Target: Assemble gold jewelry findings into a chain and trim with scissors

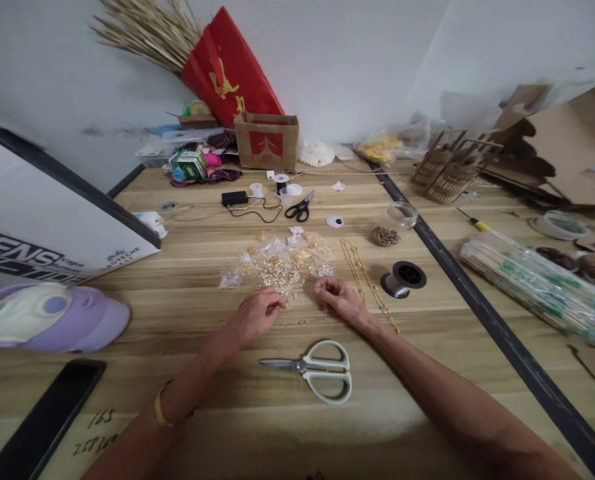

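My left hand (260,312) rests at the near edge of a pile of clear and gold beads (282,270), its fingertips pressed together by the loose pieces. Across from it, my right hand (341,300) is closed in a pinch just left of a long gold beaded chain (360,273). Whatever is in either pinch is too small to make out. A short gold beaded strand (303,323) lies on the wood between and below the hands. Nearer to me are pale-handled scissors (322,370), pointing left with the blades nearly together.
A dark wire spool (402,279) and a bead jar (392,227) stand at right. Black scissors (301,208) lie behind the beads. At left are a lilac cap (87,317), a phone (47,413) and a white box (52,220). Wrapped sticks (537,280) lie far right.
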The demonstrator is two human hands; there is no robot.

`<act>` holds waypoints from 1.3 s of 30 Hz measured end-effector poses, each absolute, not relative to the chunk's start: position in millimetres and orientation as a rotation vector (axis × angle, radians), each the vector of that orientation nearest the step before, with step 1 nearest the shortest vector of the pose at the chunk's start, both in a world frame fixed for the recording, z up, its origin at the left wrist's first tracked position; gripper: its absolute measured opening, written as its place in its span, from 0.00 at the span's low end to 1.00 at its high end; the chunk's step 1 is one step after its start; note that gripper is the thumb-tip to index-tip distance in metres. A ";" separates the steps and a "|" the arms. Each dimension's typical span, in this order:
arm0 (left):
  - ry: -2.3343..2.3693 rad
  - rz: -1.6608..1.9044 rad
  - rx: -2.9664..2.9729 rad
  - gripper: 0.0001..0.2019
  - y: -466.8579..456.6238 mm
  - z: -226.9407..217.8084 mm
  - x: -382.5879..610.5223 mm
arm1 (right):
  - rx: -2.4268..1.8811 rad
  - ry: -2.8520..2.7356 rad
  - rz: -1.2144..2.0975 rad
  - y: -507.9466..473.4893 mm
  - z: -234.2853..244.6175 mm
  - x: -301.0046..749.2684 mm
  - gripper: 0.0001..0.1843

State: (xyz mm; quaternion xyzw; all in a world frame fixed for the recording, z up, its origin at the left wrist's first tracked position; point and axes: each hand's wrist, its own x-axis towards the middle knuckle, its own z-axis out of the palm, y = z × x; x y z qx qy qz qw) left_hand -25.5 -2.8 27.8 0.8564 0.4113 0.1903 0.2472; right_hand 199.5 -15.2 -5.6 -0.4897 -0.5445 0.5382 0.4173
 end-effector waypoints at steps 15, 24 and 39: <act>1.111 0.482 2.611 0.11 -15.7 14.2 -37.2 | -1.217 -1.377 1.337 -15.8 -7.6 199.2 0.14; 1.063 0.311 2.578 0.08 -24.8 15.2 -34.9 | -1.225 -1.420 1.314 -16.3 -7.3 198.6 0.15; 1.052 0.309 2.536 0.09 -23.6 11.6 -36.1 | -1.265 -1.431 1.319 -17.3 -4.4 196.6 0.14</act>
